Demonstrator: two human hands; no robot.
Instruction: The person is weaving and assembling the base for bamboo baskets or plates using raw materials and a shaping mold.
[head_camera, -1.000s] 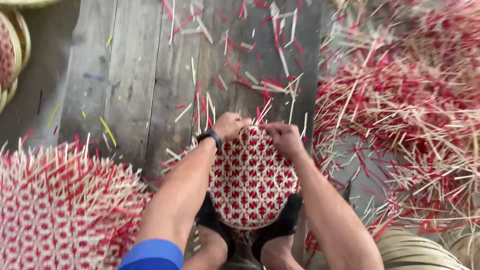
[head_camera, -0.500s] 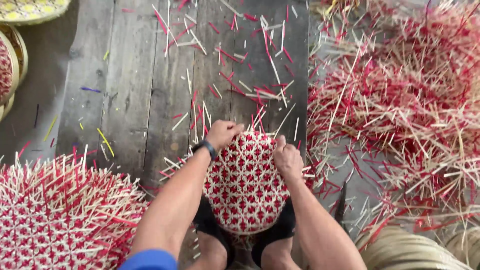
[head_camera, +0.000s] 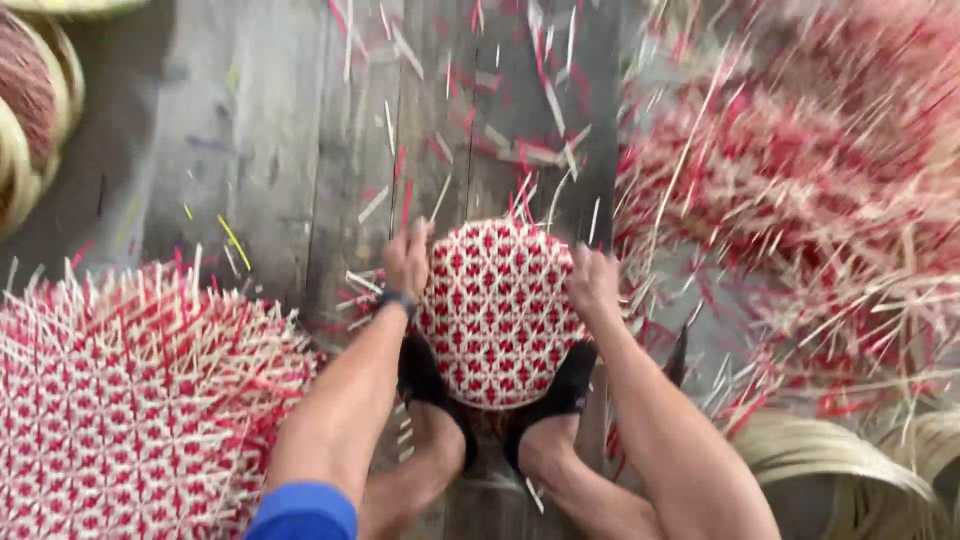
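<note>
In the head view, a round woven mat (head_camera: 497, 312) of red and pale strips is held on the wooden plank floor (head_camera: 290, 160), near the middle of the near edge of the floor, and it is pinned from below by two feet in dark shoes (head_camera: 565, 390). The left hand (head_camera: 408, 262) is closed on the upper left rim of the mat, with a dark band seen at the wrist. The right hand (head_camera: 592, 283) is closed on the upper right rim. How tightly the fingers are curled cannot be told, because the picture is blurred. Loose red and pale strips (head_camera: 520, 150) are scattered on the planks beyond the mat. A larger woven piece (head_camera: 130, 390) with free ends is lying at the near left corner. A big heap of strips (head_camera: 800, 200) is spread along the right edge. Pale bent hoops (head_camera: 830, 460) are seen at the near right corner.
</note>
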